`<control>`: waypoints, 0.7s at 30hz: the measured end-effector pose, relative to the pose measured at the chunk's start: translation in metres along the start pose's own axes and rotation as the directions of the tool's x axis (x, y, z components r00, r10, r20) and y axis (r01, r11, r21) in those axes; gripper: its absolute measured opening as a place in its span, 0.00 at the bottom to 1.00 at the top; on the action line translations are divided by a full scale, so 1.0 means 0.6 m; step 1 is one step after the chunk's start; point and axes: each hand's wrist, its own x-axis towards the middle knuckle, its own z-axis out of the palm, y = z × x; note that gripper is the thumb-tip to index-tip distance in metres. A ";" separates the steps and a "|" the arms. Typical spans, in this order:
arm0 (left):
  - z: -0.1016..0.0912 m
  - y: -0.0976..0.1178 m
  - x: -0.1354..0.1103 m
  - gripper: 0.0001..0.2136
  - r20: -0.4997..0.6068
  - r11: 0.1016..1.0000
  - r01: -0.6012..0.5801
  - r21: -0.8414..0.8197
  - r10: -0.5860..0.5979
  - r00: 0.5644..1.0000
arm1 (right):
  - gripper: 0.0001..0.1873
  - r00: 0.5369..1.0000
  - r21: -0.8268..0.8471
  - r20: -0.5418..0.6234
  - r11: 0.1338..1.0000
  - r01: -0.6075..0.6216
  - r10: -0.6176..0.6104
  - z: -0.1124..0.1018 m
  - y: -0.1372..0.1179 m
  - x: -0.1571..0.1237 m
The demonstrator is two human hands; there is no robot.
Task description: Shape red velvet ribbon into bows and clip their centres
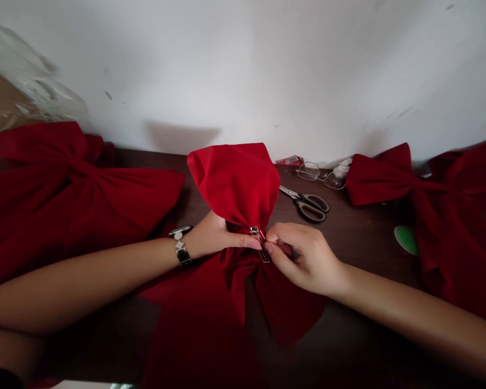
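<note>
A large red fabric bow [237, 181] is held up in the middle, its tails spreading down over the dark table. My left hand [213, 237] is wrapped round the bow's gathered centre, thumb lying along a metal hair clip [263, 253] at the knot. A watch or bracelet circles that wrist. From the right, my right hand [302, 254] pinches with thumb and forefinger beside the clip; a thin strip seems to show at the fingertips, too small to make out fully. Its other fingers are curled in.
Other red bows lie to the left [65, 178] and right [383, 178]. Scissors [308, 205] rest behind my right hand, with eyeglasses [319, 175] and a small red packet [289, 160] near the wall. A green round object [405, 239] sits at right on the table [360, 237].
</note>
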 end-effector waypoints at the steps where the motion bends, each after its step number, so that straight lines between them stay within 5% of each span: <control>1: 0.000 0.000 0.000 0.15 0.007 1.000 0.001 -0.007 -0.001 1.000 | 0.09 1.000 -0.007 -0.002 1.000 0.007 -0.007 0.000 0.001 0.000; 21: 0.000 0.006 0.000 0.15 0.043 0.997 0.001 0.074 -0.005 0.999 | 0.08 0.996 -0.118 -0.057 0.991 0.065 -0.072 0.008 -0.003 -0.007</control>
